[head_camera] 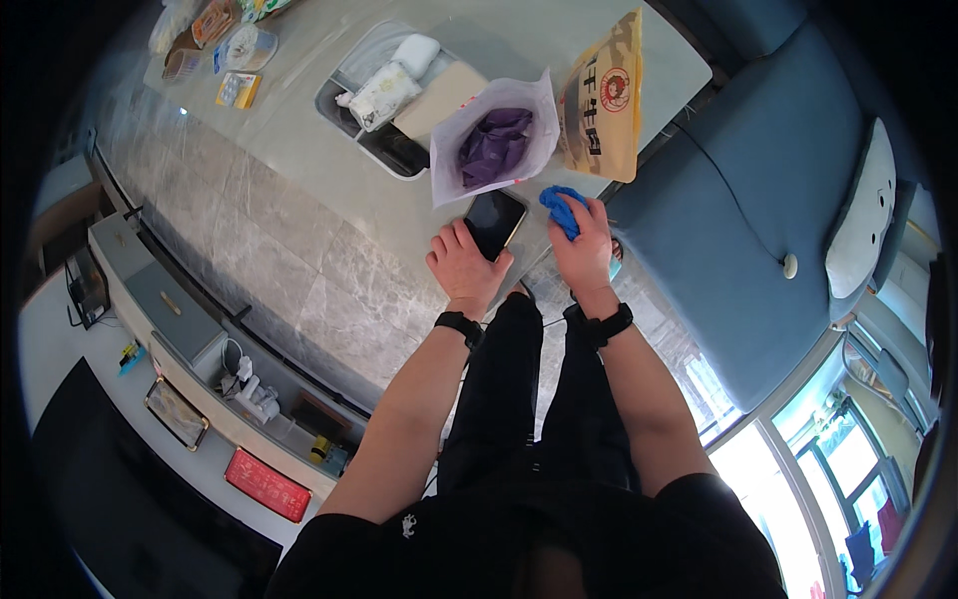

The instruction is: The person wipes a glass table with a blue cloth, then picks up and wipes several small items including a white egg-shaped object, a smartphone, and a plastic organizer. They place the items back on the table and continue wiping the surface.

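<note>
My left hand [465, 262] lies on the near end of a black smartphone [494, 224], its thumb along one side and its fingers along the other, at the near corner of the table. My right hand [584, 247] grips a crumpled blue cloth [565, 210] beside the phone, low over the table edge. Just beyond the phone stands an open white bag [449, 142] with dark purple packets [498, 146] inside. To its right is a yellow-brown printed food pouch [610, 97], upright.
A divided tray [329, 105] holding a tissue pack [385, 96] sits behind the bag. Plastic containers [251, 46] and a blister pack [238, 90] lie at the far left. A blue sofa [748, 187] with a cable stands right; a TV cabinet [179, 307] is left.
</note>
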{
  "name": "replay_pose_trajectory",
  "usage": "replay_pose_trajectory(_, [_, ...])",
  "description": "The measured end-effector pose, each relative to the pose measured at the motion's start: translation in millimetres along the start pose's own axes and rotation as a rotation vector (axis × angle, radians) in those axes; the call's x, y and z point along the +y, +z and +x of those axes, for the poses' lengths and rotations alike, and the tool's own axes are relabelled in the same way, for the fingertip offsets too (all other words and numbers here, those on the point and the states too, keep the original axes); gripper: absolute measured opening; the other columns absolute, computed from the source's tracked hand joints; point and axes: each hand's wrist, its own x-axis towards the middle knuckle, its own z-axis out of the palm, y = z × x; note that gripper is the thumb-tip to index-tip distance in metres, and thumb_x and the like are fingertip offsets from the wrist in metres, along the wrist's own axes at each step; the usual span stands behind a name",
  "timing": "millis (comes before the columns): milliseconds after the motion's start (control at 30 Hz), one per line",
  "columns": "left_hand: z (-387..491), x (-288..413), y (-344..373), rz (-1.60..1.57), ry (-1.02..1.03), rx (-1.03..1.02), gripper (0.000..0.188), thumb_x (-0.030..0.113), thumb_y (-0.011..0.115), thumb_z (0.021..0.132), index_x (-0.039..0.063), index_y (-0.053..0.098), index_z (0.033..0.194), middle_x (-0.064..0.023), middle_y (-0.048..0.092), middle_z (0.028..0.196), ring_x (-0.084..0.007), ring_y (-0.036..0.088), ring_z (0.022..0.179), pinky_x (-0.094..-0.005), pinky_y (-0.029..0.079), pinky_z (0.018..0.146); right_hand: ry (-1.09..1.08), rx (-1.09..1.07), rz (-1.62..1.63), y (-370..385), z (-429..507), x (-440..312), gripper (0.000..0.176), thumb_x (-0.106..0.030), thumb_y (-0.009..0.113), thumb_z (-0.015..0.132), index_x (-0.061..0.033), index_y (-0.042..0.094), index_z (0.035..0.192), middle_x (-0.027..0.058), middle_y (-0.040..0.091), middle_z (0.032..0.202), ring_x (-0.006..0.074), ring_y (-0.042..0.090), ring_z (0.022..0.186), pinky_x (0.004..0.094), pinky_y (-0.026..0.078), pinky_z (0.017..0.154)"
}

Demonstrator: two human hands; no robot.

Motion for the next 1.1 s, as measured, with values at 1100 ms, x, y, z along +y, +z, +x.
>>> replay_pose_trajectory(1100, [-41.7,-45.6,0.7,-0.424,0.108,0.011,0.105,0.011,0.083,0.059,-0.001,0.018,0.141,-0.0239,0.038,0.129,-0.0400,0.038,0.117,-0.0442,0.033,0.101,-0.363,-0.208,-0.218,54.7,-30.0,-17.9,0.034,-0.013,0.064,0.065,-0.0165,0.066,0.098,0.0023,0.053,0.107,0.0265,0.049,0.098,0.0395,0.044,0.077])
